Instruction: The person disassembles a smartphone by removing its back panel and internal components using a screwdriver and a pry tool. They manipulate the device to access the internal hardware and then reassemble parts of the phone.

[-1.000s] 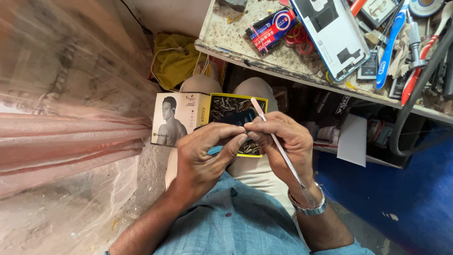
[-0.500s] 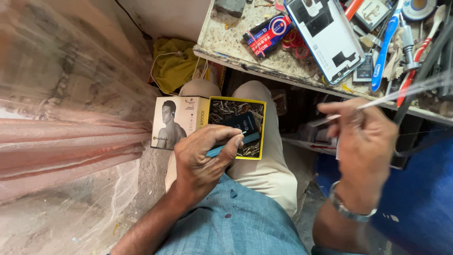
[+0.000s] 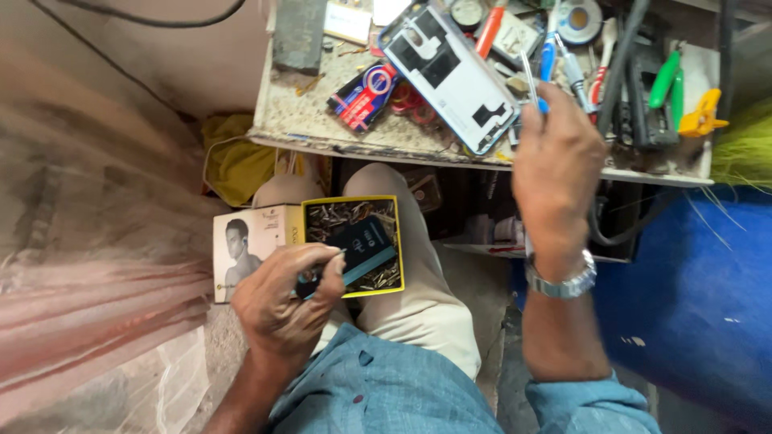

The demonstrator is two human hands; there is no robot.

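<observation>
Your right hand point(image 3: 555, 165) has carried the tweezers point(image 3: 531, 80), pinched, up to the far workbench point(image 3: 322, 137) while your left hand point(image 3: 285, 301) grips the dark phone part point(image 3: 362, 245) over the yellow box point(image 3: 394, 241).

The open box point(image 3: 352, 245) on the lap has a bright yellow rim, and the dark slab point(image 3: 359, 247) lying in it carries a teal stripe along one edge. The trousers point(image 3: 418, 297) are pale beige, the shirt point(image 3: 386, 386) a faded blue. Up on the speckled grey bench point(image 3: 297, 120) lie a white phone back point(image 3: 450, 72), green-handled pliers point(image 3: 667, 80) and a yellow clip point(image 3: 701, 116).
</observation>
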